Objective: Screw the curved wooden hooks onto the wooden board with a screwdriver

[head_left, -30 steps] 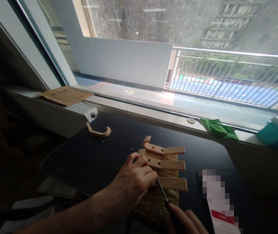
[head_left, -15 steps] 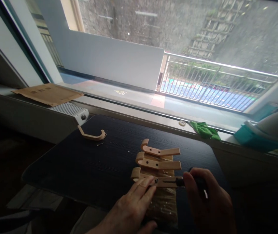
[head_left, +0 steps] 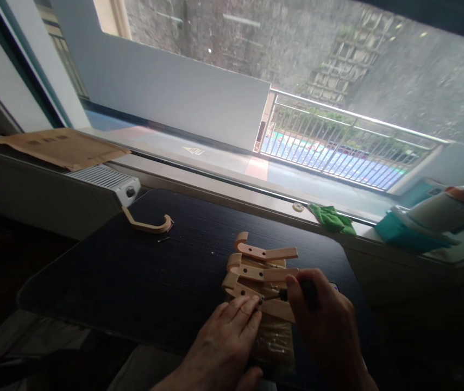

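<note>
My left hand lies over the nearest wooden hook, its fingers holding the hook down on a clear-wrapped, yellowish-brown pack. In my right hand is a screwdriver, its dark handle mostly hidden by the fingers. The shaft points left, with its tip at a hole beside my left fingertips; whether it sits in a screw I cannot tell. Just beyond lie a second wooden hook and a third wooden hook, each with two dark holes.
Another wooden hook lies at the far left of the dark table, near small metal bits. Along the window sill are a brown envelope, a tape roll, a green cloth and a teal container.
My right hand has brought the screwdriver left, its tip now at the hole by my left fingers. The nearest hook has turned, its straight end now nearer me. The view has shifted slightly.
</note>
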Motion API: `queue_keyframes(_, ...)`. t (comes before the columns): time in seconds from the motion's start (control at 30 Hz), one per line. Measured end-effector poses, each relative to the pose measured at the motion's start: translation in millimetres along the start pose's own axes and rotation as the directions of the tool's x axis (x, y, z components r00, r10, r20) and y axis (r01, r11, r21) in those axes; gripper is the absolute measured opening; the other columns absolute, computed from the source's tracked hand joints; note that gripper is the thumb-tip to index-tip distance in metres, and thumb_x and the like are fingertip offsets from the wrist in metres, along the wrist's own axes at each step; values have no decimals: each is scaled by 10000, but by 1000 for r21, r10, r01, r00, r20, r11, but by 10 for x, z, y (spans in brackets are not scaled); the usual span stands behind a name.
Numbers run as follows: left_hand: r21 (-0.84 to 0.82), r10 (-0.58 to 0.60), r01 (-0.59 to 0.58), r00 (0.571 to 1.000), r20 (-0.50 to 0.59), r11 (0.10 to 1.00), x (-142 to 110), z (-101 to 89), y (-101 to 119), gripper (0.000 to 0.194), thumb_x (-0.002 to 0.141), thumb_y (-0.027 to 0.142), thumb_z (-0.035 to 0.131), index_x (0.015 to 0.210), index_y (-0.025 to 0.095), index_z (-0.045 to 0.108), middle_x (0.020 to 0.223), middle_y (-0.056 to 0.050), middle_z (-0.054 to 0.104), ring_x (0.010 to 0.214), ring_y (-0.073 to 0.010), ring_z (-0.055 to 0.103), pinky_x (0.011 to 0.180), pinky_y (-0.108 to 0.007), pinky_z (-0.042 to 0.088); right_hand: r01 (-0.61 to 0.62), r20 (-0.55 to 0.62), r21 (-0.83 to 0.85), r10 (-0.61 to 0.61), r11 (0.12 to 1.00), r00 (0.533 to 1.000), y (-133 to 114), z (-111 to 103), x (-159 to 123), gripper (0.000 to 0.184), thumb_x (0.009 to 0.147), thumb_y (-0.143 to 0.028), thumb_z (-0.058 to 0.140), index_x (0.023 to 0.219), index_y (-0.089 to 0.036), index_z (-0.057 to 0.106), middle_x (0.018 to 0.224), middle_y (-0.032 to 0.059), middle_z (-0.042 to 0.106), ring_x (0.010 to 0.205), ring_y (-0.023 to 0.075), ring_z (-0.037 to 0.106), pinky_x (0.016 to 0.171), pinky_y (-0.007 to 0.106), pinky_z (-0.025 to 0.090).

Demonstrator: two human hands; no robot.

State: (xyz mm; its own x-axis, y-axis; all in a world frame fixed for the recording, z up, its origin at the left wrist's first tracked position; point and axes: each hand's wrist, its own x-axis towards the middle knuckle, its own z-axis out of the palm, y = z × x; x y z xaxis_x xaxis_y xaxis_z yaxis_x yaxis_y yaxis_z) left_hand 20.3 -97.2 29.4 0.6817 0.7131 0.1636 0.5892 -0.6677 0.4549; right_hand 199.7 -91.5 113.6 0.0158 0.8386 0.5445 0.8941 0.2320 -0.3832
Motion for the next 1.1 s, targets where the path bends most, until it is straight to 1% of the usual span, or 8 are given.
queue_keyframes(0.2,28,42,-40,996,-76,999,17,-91,94,605,639,294,684,1200,131,526,1355,-164,468,1196,-356,453,955,-491,407,3,23,6,-4,1000,1000,7,27,4,228,873,-384,489,739,-206,535,550,-45,583,473,112,531,499,234,355)
queue_keyframes(0.3,-65,55,-67,983,-173,996,-11,-312,143,395,732,255,643,1113,174,576,1180,-104,608,1050,-279,562,879,-406,470,-18,56,-5,18,1000,998,-9,23,11,237,873,-400,483,749,-205,539,570,-37,596,485,116,536,503,234,353)
queue_keyframes(0.4,-169,31,-102,924,-381,980,-61,-492,57,199,824,140,521,988,217,603,960,-38,642,916,-190,585,825,-312,484,-75,179,-9,76,997,981,-50,-55,99,248,875,-417,468,771,-207,550,571,-39,589,485,116,528,493,231,343)
queue_keyframes(0.53,-294,-223,71,822,-524,953,-96,-419,-256,312,817,178,538,1121,248,545,1082,-45,588,1046,-221,548,910,-346,459,-26,519,-41,43,999,854,-114,-270,356,134,834,-354,537,826,-229,582,665,-41,620,579,122,543,529,226,348)
queue_keyframes(0.7,-569,-390,120,838,-381,813,-87,-109,-509,380,802,240,584,1177,255,526,1116,-26,627,1049,-218,593,928,-333,478,283,737,-9,-185,959,650,-243,-458,686,89,780,-161,563,802,-219,627,790,-8,649,714,129,571,594,228,344)
queue_keyframes(0.83,-681,-455,135,832,-316,720,-64,-18,-533,436,780,274,634,1201,260,524,1151,-22,634,1076,-227,590,926,-325,484,429,802,8,-262,903,537,-421,-440,849,172,747,-59,544,774,-195,646,809,15,644,723,121,575,577,216,330)
queue_keyframes(0.93,-714,-451,102,834,-318,693,-38,-12,-554,396,783,291,636,1166,249,544,1155,-26,629,1083,-229,585,935,-329,477,476,827,-11,-260,879,498,-511,-410,901,185,708,-18,568,738,-185,642,757,10,635,675,113,567,556,209,316)
queue_keyframes(1.1,-717,-451,92,830,-328,691,-37,4,-599,292,784,305,637,1063,236,589,1047,-14,657,1010,-218,612,899,-310,494,498,811,-11,-284,867,512,-517,-404,874,194,756,-29,538,697,-188,632,685,-3,620,609,95,535,542,212,296)
